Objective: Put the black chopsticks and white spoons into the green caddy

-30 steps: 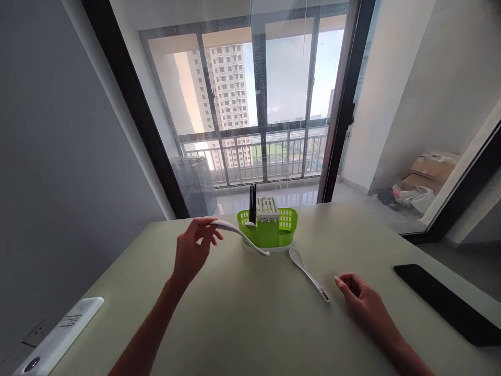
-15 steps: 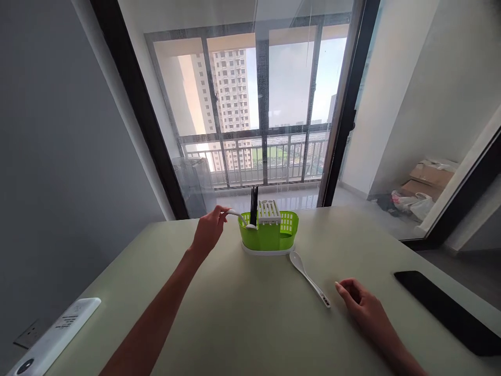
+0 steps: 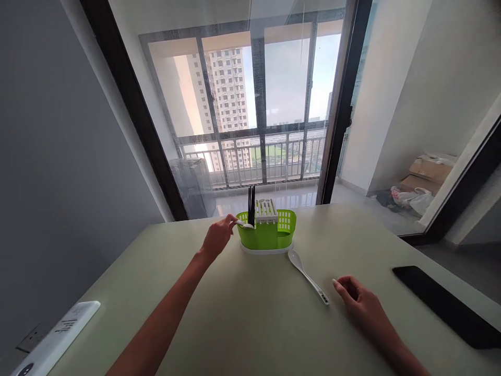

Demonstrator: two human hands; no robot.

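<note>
My left hand pinches the handle of a white spoon, whose bowl is over the left end of a green utensil basket, close to the rim. Whether spoon and rim touch I cannot tell. Black chopsticks stand upright in that left section, just behind the spoon's bowl. A white slotted holder tops the middle of the basket. A second white spoon lies on the table, bowl toward the basket. To the right of its handle, my right hand rests loosely curled, holding nothing.
The pale table carries a long black flat object on the right and a white object at the left edge. Behind the table is a framed glass door, with a cardboard box and bags on the floor beyond.
My left hand has moved right, toward the basket, and slightly down. The spoon in it now lies flatter, its bowl a little farther left. My right hand stays in place.
</note>
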